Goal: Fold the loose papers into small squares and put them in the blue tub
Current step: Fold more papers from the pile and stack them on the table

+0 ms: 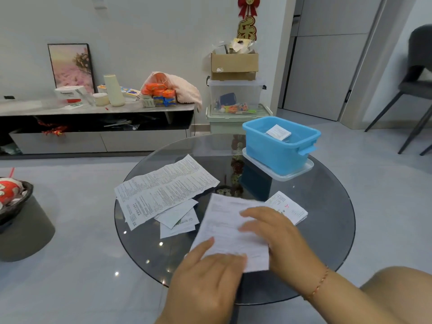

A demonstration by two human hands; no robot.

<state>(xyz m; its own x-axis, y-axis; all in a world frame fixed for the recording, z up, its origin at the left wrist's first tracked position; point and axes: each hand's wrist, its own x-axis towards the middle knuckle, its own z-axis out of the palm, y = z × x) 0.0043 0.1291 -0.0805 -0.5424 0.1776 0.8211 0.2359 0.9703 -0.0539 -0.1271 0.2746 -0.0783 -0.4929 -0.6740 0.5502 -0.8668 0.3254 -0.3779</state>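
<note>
A printed white sheet lies on the round glass table in front of me. My left hand presses its near edge with the fingers flat. My right hand rests on its right side, fingers spread across the paper. A large unfolded printed sheet lies to the left, over smaller papers. A folded paper sits to the right, partly behind my right hand. The blue tub stands at the table's far right on a clear lid, with one folded square inside.
Beyond the table are stacked storage boxes and a low TV cabinet cluttered with items. A grey stool with a basket stands at the left. A dark chair is at the far right.
</note>
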